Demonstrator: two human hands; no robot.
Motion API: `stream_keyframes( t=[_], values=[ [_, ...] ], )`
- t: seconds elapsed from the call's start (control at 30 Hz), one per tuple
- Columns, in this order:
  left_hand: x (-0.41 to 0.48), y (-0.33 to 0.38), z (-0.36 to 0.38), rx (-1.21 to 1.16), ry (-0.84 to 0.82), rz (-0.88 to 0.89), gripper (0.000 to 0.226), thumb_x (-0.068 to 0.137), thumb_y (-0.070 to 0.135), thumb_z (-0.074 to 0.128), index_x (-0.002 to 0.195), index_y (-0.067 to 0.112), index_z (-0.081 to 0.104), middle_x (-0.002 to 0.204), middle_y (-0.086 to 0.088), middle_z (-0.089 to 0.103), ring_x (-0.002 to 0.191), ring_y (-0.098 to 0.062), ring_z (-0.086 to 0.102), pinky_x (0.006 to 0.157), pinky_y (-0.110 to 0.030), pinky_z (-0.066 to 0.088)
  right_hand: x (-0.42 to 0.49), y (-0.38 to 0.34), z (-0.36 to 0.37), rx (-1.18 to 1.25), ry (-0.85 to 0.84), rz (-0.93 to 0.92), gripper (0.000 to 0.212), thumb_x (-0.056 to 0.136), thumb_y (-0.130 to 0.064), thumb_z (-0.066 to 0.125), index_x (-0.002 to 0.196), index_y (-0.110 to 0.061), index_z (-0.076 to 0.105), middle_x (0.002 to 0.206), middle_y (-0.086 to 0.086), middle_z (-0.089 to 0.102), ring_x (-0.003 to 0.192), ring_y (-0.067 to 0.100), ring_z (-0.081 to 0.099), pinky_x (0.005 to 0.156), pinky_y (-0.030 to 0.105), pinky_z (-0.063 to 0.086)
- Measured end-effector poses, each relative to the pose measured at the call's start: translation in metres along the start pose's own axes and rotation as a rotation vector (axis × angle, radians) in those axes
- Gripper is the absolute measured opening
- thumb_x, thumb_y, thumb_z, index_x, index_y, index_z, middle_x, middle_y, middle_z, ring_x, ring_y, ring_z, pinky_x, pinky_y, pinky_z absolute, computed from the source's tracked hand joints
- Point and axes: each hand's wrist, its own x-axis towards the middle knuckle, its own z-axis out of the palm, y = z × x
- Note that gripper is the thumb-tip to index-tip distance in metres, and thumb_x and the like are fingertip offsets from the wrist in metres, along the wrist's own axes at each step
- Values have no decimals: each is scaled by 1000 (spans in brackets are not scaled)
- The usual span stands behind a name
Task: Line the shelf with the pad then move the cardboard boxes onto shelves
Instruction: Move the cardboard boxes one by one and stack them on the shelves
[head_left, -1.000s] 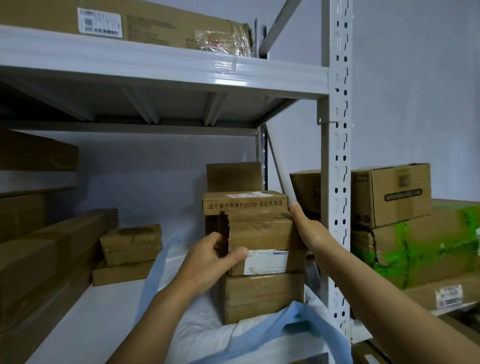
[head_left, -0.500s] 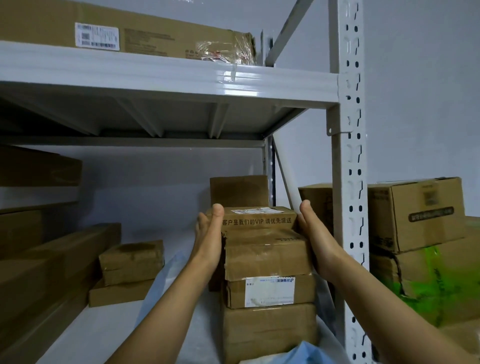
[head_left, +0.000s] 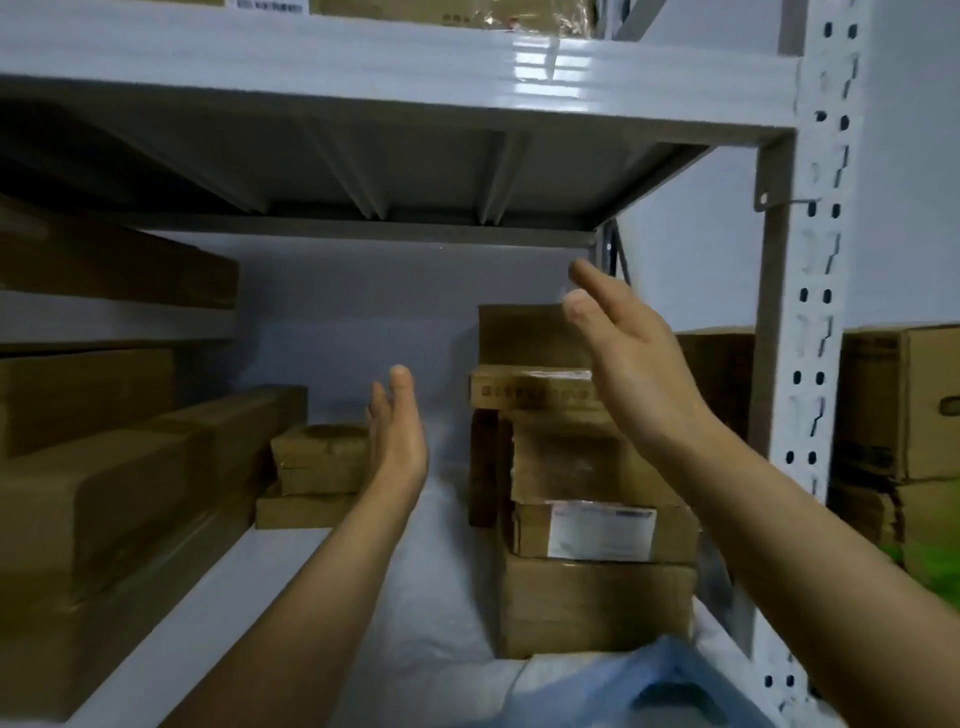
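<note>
1. One view only, from a camera worn on the person's head, so no second view overlaps it.
2. It faces forward into a shelf bay, roughly level, looking slightly up at the ribbed underside of the upper shelf (head_left: 415, 171).
3. It stands close: both forearms enter from the near bottom edge, left hand (head_left: 397, 436) and right hand (head_left: 623, 364) raised mid-frame.
4. The stacked cardboard boxes (head_left: 592, 519) sit right of centre on the pad (head_left: 441, 623); the far wall closes the bay.
5. The perforated upright post (head_left: 815, 364) stands near right; wide-angle bending and motion blur soften the edges.
</note>
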Motion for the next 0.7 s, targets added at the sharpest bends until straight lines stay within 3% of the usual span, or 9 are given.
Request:
stream_keyframes(
  t=[0.07,0.17,0.2,0.27,0.33,0.4,0.5,0.6,0.7],
  values=[
    [17,-4,-27,41,135,-42,83,88,71,27,149,14,29,155,-10,31,141,-28,30,117,-47,22,2,-14,35,101,-96,-2,47,101,-28,38,147,-27,31,150,-11,35,124,-6,32,96,12,30],
    [41,-15,-72,207,314,-117,56,101,38,31,146,5,32,151,-18,34,136,-35,34,112,-43,28,8,-15,99,295,-274,208,43,100,-20,39,143,-21,38,138,-2,50,115,6,47,87,15,37],
    [48,-19,-86,230,339,-154,54,100,34,35,146,5,32,150,-18,35,135,-36,35,111,-44,29,12,-8,119,352,-297,320,34,100,-18,39,133,-17,48,118,2,59,95,9,52,77,16,38],
    [65,-32,-108,274,378,-207,51,97,25,42,142,2,36,146,-21,40,132,-38,39,110,-44,31,22,9,156,368,-259,505,21,98,-14,38,84,-13,53,73,2,45,61,11,38,59,23,32],
    [80,-47,-120,320,375,-247,47,95,18,42,136,-4,44,139,-25,46,126,-41,44,108,-45,35,34,34,188,394,-216,637,29,98,-14,37,69,-17,41,67,-1,35,57,11,33,64,28,35],
    [95,-64,-124,317,349,-308,44,95,18,41,131,-6,49,134,-26,50,121,-42,48,105,-47,39,43,60,216,440,-156,748,18,99,-16,37,89,-12,53,71,-1,39,63,12,40,76,33,39],
    [112,-83,-117,323,286,-376,42,97,17,38,129,-7,50,133,-26,51,118,-43,50,101,-45,43,58,88,247,444,-98,883,34,100,-23,38,125,-5,53,96,9,53,92,24,51,89,34,42],
    [127,-93,-107,422,252,-355,42,99,15,32,130,-6,51,134,-27,50,122,-43,47,103,-43,39,77,120,273,303,-103,889,45,100,-30,35,130,-1,50,121,16,55,115,32,52,102,36,41],
    [135,-104,-100,502,260,-339,43,98,15,32,136,1,45,139,-23,44,127,-39,42,106,-45,33,97,148,291,172,-116,870,49,100,-33,30,128,2,50,114,16,55,111,32,53,102,40,41]
  ],
)
